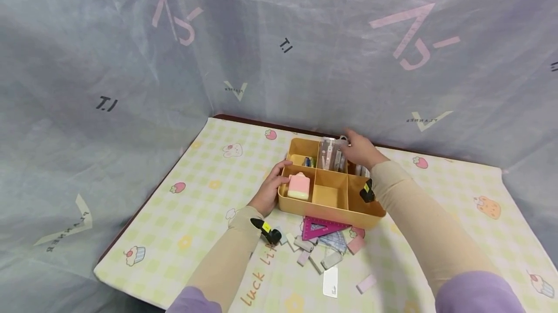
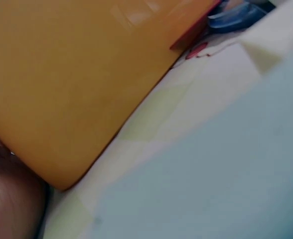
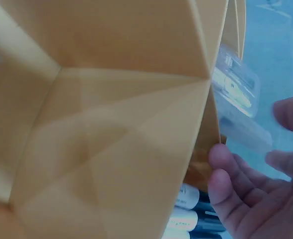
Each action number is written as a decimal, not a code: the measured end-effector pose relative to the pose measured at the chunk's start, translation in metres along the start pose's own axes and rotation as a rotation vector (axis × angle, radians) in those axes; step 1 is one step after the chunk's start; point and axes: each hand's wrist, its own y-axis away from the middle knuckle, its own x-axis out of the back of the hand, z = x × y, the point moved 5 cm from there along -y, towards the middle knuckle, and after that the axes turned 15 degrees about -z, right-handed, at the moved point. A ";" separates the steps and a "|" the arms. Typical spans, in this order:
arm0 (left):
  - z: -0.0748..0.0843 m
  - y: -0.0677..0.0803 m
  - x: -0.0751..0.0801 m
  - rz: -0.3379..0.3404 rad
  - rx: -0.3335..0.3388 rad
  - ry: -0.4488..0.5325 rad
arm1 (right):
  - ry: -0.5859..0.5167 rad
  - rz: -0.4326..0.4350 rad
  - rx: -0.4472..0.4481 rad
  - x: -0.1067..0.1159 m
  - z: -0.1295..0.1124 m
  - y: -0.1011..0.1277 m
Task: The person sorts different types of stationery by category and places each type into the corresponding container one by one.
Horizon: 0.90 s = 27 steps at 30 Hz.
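A yellow divided storage box (image 1: 330, 212) stands on the table in the head view. My left hand (image 1: 267, 192) grips its left side, fingertips at the rim. A clear plastic case (image 1: 329, 152) with small items inside leans upright in the back middle compartment. Beside the case's upper right corner is my right hand (image 1: 364, 149); in the right wrist view its thumb stands apart from the fingers (image 3: 220, 186), two fingertips right at the box's back rim, the clear case (image 3: 236, 89) just beyond. White markers with black ends (image 3: 186, 219) lie in the back right compartment.
A pink and cream bottle-shaped item (image 1: 299, 186) fills the front left compartment; small blue and green pieces (image 1: 308, 162) lie behind it. Before the box are a magenta set square (image 1: 317, 229), several small blocks (image 1: 332, 259), a pink block (image 1: 366, 284) and a white card (image 1: 330, 282).
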 end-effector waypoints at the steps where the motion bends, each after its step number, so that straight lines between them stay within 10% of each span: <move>1: -0.001 0.000 0.000 -0.002 0.001 -0.001 | -0.017 0.022 0.007 0.002 0.001 0.004; 15: -0.003 0.002 -0.002 0.001 0.013 -0.003 | 0.107 0.207 0.164 0.019 0.005 0.084; 27: 0.000 0.001 -0.001 0.001 0.006 -0.001 | 0.399 0.256 0.504 -0.037 -0.014 0.187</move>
